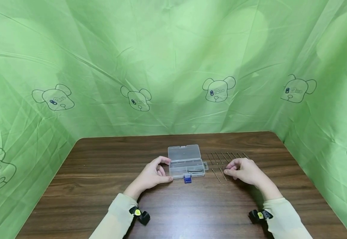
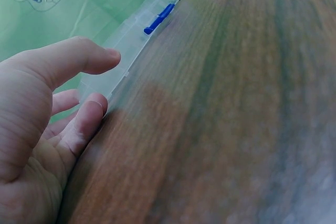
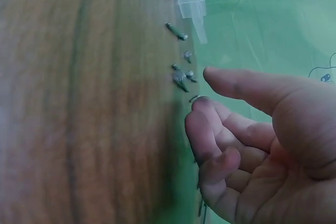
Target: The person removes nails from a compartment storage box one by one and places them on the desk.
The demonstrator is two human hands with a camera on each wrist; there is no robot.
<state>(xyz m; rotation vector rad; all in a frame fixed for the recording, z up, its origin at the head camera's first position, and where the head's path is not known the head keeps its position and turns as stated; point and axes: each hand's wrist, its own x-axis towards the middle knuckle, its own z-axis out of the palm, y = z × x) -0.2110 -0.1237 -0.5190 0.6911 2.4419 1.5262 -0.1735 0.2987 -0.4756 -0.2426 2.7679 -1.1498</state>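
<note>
Plainly, the slim, straight, bronze-toned metal pins [image 1: 216, 175] lie on the dark brown wooden table [image 1: 173, 205], two just beside my right hand [image 1: 245, 171], whose thumb and forefinger stand parted, and about eight in a row behind. My left hand [image 1: 151, 174], fingers loosely bent and thumb apart, touches the left side of one clear plastic box [image 1: 177, 172], lid open, one blue latch [image 1: 187, 179] in front.

One box [image 1: 184, 153], one latch [image 1: 187, 179], one left hand [image 1: 150, 174], one right hand [image 1: 245, 170]
Two front rods [image 1: 216, 175], about eight back rods [image 1: 219, 158], boxed rods [image 1: 195, 171] too bunched to count; two cameras [image 1: 144, 217], six bears [image 1: 217, 91].
</note>
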